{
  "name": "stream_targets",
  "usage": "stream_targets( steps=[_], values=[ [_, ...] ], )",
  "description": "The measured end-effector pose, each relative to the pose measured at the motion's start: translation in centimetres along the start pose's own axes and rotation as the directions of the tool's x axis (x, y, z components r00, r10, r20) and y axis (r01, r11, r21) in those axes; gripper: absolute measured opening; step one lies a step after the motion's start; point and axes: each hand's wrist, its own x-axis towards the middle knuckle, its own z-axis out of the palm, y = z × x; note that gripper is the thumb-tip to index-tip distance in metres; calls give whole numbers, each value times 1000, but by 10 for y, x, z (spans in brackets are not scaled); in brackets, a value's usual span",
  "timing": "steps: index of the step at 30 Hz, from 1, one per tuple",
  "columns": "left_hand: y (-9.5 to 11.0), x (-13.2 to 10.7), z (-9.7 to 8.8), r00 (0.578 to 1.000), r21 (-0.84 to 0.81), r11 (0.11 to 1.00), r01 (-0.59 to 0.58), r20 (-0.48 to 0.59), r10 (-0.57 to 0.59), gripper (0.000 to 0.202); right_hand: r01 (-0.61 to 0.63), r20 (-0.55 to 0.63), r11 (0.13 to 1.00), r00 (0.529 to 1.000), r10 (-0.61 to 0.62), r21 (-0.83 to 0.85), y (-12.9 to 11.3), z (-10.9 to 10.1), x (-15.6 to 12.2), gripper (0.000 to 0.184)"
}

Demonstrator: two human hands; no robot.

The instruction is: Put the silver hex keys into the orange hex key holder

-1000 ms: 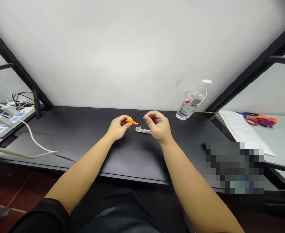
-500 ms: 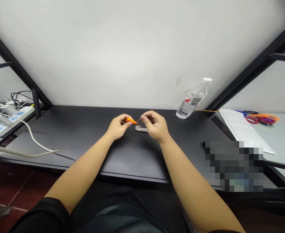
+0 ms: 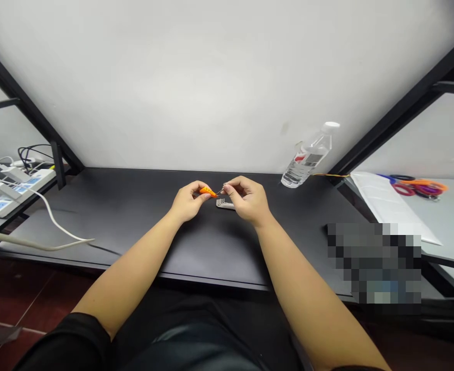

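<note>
Between the thumb and fingers of my left hand (image 3: 188, 201) is a small orange hex key holder (image 3: 208, 191) with dark holes along it. My right hand (image 3: 248, 200) pinches a thin bent hex key (image 3: 221, 191), whose tip meets the right end of the holder; whether it sits in a hole is too small to tell. Just below, several L-shaped hex keys (image 3: 224, 203) lie nested side by side on the black table (image 3: 211, 252), partly hidden by my right hand.
A water bottle (image 3: 306, 157) stands at the back right. Further right are a white padded envelope (image 3: 393, 208), several coloured scissors (image 3: 420, 186) and a blurred-out dark object (image 3: 373, 263). On the left, a power strip (image 3: 18, 190) has a white cable (image 3: 51, 214) trailing onto the table.
My right hand has brought the hex key slightly left and changed its angle, so its tip now meets the orange holder. My left hand has hardly moved.
</note>
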Motion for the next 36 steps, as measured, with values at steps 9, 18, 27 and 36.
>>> stream_targets(
  steps=[9,18,27,36],
  values=[
    [0,-1,1,995,36,999,5,-99,-2,16,-28,-84,992,996,18,-120,-11,14,-4,28],
    [3,-2,-3,996,-32,999,-10,91,13,14,205,206,972,962,-179,-115,-6,-19,3,25],
    [2,-1,-6,984,-39,999,31,177,-24,16,197,170,970,970,-172,-141,-1,-26,7,15],
    [8,-4,-2,1000,213,977,-6,-27,12,10,-56,219,961,969,118,-269,1,-4,4,27]
  ],
)
